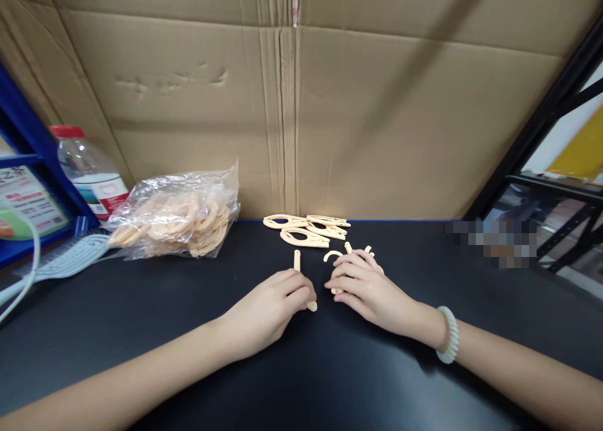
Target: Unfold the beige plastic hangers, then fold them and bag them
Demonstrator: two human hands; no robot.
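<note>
Both my hands rest on a black tabletop (141,330), close together near the middle. My left hand (271,308) is curled round a small cream plastic piece (298,260) whose ends stick out past the fingers. My right hand (365,289), a pale bead bracelet (448,334) on its wrist, has its fingers closed over another cream hook-shaped piece (333,255). Just beyond the hands lie a few flat cream plastic frames (306,229).
A clear plastic bag (176,214) full of the same cream pieces lies at the left. Behind it stands a red-capped bottle (89,170) by a blue rack (28,142). A cardboard wall (301,104) closes the back. A black metal frame (541,123) stands right.
</note>
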